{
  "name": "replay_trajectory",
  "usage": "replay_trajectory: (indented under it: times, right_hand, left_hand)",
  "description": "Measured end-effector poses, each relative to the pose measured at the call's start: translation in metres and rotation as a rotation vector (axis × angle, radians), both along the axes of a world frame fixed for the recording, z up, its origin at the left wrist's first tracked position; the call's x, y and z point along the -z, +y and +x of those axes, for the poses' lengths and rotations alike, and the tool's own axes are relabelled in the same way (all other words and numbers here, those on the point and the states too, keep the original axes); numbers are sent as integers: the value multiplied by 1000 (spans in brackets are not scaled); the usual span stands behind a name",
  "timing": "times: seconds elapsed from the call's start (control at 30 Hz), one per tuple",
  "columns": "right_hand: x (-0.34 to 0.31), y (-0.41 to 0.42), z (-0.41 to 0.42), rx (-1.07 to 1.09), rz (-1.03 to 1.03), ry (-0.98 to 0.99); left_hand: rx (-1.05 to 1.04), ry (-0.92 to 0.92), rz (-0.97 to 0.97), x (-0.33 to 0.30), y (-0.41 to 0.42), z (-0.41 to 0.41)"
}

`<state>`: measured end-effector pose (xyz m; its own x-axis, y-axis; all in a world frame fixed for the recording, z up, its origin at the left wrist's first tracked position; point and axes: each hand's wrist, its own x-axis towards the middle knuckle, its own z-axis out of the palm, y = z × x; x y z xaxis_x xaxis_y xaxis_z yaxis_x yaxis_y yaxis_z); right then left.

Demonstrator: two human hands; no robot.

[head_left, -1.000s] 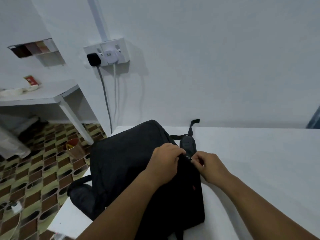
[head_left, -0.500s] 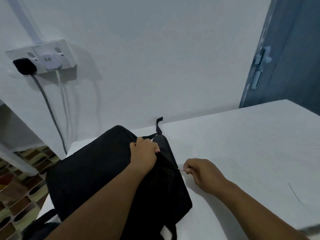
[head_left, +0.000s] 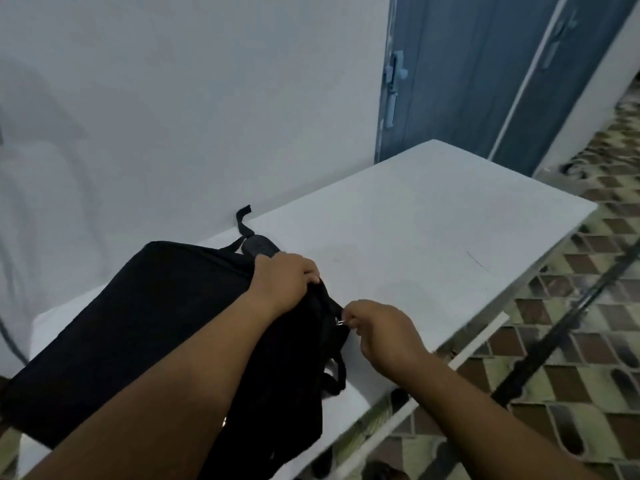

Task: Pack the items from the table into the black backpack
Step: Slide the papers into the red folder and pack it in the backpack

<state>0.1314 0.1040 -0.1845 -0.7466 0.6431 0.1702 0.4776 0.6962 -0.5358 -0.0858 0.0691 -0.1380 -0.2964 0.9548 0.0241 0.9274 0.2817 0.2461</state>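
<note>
Pulling the zipper tab (head_left: 340,322) farther along the black backpack (head_left: 138,323), the right hand (head_left: 381,332) pinches it while the left hand (head_left: 282,284) clamps the fabric; closing seems underway on the desk (head_left: 433,220).

Right hand (head_left: 381,332) with zipper pull (head_left: 340,322) now farther down the black backpack (head_left: 138,323) edge.

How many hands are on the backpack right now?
2: the left hand grips the black backpack at its top edge; the right hand pinches the zipper pull at its right side.
</note>
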Motion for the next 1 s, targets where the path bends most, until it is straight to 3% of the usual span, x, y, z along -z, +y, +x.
replay_trajectory:
  times: [0.13, 0.23, 0.33, 0.4, 0.6, 0.83, 1.0]
  right_hand:
    - [7, -23, 24, 101, -126, 8]
    - [3, -31, 37, 126, -200, 113]
    - [-8, -35, 36, 137, -309, 174]
    - [-15, -35, 33, 110, -406, 198]
    - [-23, -29, 28, -77, -645, 216]
    - [-27, -3, 31, -111, -784, 107]
    - [-27, 2, 15, -168, -896, 30]
  left_hand:
    - [-82, -86, 81, 10, -10, 12]
    - [79, -202, 273, 2, -43, 38]
    - [172, -412, 192, -5, -80, 70]
    - [99, -429, 120, 1, -94, 83]
    - [-100, -525, 233, 12, -103, 104]
    - [-342, -490, 321, 23, -103, 126]
    - [-432, -310, 360, 29, -105, 149]
